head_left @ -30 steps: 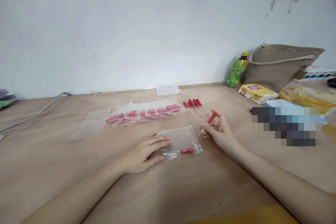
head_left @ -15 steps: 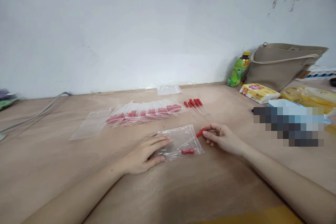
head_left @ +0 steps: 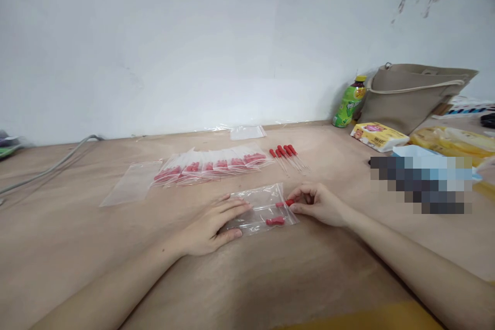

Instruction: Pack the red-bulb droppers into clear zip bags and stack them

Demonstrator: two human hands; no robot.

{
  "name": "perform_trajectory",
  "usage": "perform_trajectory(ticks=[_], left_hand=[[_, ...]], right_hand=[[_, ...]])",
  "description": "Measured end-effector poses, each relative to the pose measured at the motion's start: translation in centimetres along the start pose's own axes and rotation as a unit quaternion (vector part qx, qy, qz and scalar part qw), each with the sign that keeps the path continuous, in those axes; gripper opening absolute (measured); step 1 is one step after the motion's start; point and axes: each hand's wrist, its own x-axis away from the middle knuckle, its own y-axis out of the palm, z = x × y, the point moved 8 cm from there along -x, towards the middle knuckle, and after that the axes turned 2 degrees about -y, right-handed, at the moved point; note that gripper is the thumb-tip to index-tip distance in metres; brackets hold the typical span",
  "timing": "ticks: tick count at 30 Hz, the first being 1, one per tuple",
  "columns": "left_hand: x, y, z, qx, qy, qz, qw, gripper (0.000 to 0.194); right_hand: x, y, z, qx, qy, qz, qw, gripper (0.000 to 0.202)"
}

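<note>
Dropper (head_left: 279, 204), its red bulb (head_left: 290, 202) pinched by the right hand (head_left: 323, 206) at the mouth of a clear zip bag (head_left: 263, 197), lies partly inside, pointing left toward the left hand (head_left: 212, 226), spread on the bag.

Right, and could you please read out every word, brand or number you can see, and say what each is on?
No text is clear enough to quote.
Green bottle: label lettering, too blurred.
Yellow-and-white packet: printed characters, too small and blurred.
Clear bag under the left hand: no lettering visible.
</note>
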Motion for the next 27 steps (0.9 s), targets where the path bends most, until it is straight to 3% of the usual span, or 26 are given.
perform_trajectory(ticks=[6,11,14,17,20,24,27], left_hand=[[0.0,0.2,-0.1,-0.001,0.002,0.000,1.000,0.049],[0.0,0.3,-0.2,0.001,-0.002,-0.003,1.000,0.049],[-0.1,0.1,-0.1,0.020,0.000,0.009,1.000,0.042],[-0.2,-0.2,-0.1,0.046,0.000,0.020,0.999,0.033],[-0.2,-0.3,-0.1,0.061,0.000,0.025,0.998,0.027],[-0.1,-0.3,0.0,0.058,0.010,0.022,0.998,0.019],[-0.1,-0.3,0.1,0.050,0.013,0.019,0.998,0.015]], right_hand=[[-0.6,0.2,-1.4,0.043,-0.070,0.061,0.995,0.015],[-0.5,1.7,-2.7,-0.016,-0.148,-0.048,0.988,0.019],[-1.0,0.7,-1.6,-0.039,-0.085,-0.056,0.994,0.025],[-2.6,-2.5,0.0,0.002,0.007,0.057,0.998,0.024],[-4.8,-5.2,-0.2,0.124,0.039,0.158,0.979,0.012],[-8.2,-5.4,-1.6,0.292,0.054,0.183,0.937,0.011],[-10.1,-4.8,-1.2,0.338,0.093,0.182,0.919,0.017]])
